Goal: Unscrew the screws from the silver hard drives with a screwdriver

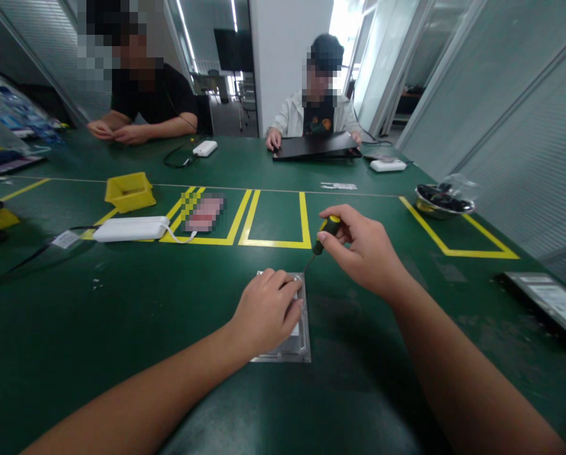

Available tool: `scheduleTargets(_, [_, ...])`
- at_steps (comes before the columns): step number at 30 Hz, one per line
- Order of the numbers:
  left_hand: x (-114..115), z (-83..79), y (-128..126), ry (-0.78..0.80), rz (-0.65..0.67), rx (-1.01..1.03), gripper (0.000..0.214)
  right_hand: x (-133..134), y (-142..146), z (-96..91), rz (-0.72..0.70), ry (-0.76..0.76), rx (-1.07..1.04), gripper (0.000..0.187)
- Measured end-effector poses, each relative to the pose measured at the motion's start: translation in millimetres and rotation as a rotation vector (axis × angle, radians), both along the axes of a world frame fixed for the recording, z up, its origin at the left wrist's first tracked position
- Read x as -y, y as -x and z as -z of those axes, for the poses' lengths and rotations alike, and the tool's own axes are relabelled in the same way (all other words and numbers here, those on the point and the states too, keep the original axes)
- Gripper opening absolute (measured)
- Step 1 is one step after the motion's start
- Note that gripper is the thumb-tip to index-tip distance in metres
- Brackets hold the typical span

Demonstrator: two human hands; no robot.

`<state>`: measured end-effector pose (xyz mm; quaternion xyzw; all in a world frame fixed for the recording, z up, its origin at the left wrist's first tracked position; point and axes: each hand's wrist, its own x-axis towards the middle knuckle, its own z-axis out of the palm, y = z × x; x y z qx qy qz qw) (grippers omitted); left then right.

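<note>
A flat silver metal device (300, 341), like a hard drive, lies on the green table (122, 328) in front of me. My left hand (268, 311) rests on top of it with fingers curled down, pressing it in place. My right hand (362, 248) pinches a small screwdriver (325, 232) with a black and yellow handle. The screwdriver slants down to the left, and its tip meets the device's upper right corner.
A white power bank (130, 228) with cable and a yellow bin (128, 191) sit at the left, among yellow tape rectangles (274, 242). A metal bowl (443, 202) stands at the right, a silver bag (551, 302) near the right edge. Two people sit across the table.
</note>
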<state>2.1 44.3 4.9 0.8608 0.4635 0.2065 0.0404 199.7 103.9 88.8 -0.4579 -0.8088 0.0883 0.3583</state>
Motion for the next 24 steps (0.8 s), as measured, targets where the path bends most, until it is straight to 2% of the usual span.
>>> scheduleTargets(24, [0.1, 0.2, -0.3, 0.01, 0.001, -0.009, 0.031, 0.7, 0.3, -0.7, -0.026, -0.018, 0.031, 0.029])
